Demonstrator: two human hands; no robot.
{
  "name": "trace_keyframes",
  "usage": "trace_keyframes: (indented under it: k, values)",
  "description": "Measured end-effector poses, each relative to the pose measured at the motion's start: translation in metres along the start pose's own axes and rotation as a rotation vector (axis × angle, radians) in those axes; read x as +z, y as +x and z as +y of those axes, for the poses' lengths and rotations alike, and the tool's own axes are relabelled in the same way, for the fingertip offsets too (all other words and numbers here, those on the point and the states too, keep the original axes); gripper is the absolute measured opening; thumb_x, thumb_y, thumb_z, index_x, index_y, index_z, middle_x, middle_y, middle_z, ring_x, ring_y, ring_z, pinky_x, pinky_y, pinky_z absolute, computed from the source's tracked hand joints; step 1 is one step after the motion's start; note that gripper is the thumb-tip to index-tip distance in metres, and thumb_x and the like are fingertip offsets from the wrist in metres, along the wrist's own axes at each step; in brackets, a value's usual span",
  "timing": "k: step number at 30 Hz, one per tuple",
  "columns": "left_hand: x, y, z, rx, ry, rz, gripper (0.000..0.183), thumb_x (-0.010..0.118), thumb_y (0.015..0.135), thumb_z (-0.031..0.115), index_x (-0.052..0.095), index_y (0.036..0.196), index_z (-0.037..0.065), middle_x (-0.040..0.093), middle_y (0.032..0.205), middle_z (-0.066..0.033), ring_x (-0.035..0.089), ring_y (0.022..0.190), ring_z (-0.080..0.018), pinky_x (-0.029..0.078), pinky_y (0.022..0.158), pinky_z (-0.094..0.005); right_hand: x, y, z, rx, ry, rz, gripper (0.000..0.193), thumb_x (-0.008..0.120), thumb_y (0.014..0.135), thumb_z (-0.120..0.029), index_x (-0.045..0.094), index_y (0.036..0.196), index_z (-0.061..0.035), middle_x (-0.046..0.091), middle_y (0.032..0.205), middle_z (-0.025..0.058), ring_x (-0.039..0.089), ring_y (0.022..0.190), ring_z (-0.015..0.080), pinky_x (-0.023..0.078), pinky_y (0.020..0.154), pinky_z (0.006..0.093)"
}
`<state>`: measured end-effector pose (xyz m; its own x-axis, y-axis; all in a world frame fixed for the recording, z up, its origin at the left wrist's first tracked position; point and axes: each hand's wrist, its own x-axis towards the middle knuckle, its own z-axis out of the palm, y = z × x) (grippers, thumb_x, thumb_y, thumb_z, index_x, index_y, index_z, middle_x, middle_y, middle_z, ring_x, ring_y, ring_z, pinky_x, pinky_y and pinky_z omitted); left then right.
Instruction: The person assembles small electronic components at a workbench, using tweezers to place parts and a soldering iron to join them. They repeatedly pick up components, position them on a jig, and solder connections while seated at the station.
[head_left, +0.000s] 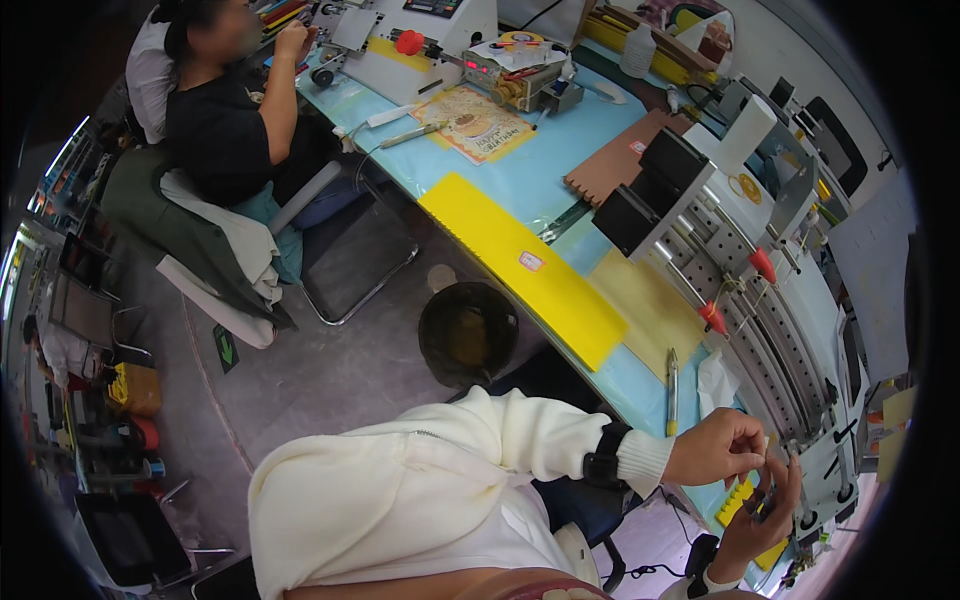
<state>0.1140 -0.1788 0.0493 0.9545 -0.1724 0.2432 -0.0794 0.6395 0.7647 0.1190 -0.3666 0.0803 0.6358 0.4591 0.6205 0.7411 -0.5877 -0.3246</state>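
My left hand [715, 447], in a white sleeve with a black wristband, is curled with its fingertips pinched together. Close by on the right, my right hand [768, 512] has bent fingers whose tips meet those of the left. Something tiny and pale seems to sit between the fingertips, too small to name. Beneath the hands lies a yellow piece with a notched edge [735, 502], partly hidden. A pen-shaped tool with a yellow lower part [672, 392] rests left of my left hand, near a crumpled white tissue [716, 384].
A metal machine with rails [770, 350] and red knobs [763, 264] stands on the right. Along the blue table's edge lies a long yellow board [525, 268]; a brown toothed board [630, 158] is farther back. A co-worker [225, 130] sits far left. A black bin [467, 333] stands on the floor.
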Motion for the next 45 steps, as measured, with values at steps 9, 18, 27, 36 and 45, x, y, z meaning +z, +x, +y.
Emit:
trace_keyframes:
  k: [9,18,27,36,45]
  values:
    - [-0.017,0.0,0.005,-0.021,0.086,0.028,0.021,0.066,0.093,0.006,0.055,0.077,-0.003,0.066,0.065,-0.0079,0.063,0.054,-0.0094,0.05,0.05,-0.024,0.005,-0.016,0.092,0.139,0.051,-0.156,0.054,0.052,0.093,0.0,0.04,0.146,0.0007,0.061,0.098,0.0122,0.058,0.088,0.0222,0.048,0.085,0.0321]
    - [-0.011,-0.003,-0.003,0.055,0.159,0.056,0.02,0.066,0.093,0.007,0.055,0.079,-0.002,0.065,0.067,-0.0073,0.062,0.055,-0.0099,0.049,0.051,-0.0242,0.016,-0.056,0.35,0.284,0.2,-0.457,0.049,0.047,0.104,-0.019,0.038,0.147,0.0007,0.052,0.078,0.0031,0.046,0.07,0.0127,0.038,0.078,0.0232]
    - [-0.004,-0.002,-0.011,0.073,0.198,0.096,0.016,0.065,0.093,0.007,0.058,0.081,-0.002,0.064,0.067,-0.0071,0.062,0.055,-0.0105,0.049,0.051,-0.0246,0.013,-0.047,0.281,0.31,0.139,-0.331,0.048,0.053,0.101,-0.015,0.041,0.145,-0.0022,0.058,0.079,0.0018,0.051,0.071,0.01,0.041,0.076,0.0217]
    - [0.006,-0.002,-0.008,0.032,-0.047,0.027,0.009,0.065,0.096,0.008,0.065,0.095,-0.001,0.065,0.076,-0.0029,0.06,0.062,-0.0056,0.05,0.056,-0.0218,-0.01,-0.003,0.028,0.09,0.103,0.065,0.051,0.062,0.094,-0.005,0.046,0.142,-0.006,0.067,0.087,0.0028,0.061,0.077,0.0094,0.047,0.076,0.0223]
    - [-0.012,0.012,0.029,-0.064,0.054,0.048,0.014,0.067,0.096,0.009,0.069,0.103,-0.003,0.07,0.083,-0.01,0.063,0.064,-0.0116,0.052,0.06,-0.0246,-0.059,0.039,0.064,0.273,-0.18,0.162,0.058,0.069,0.089,0.003,0.049,0.141,-0.0114,0.076,0.096,0.003,0.072,0.087,0.0128,0.054,0.081,0.0244]
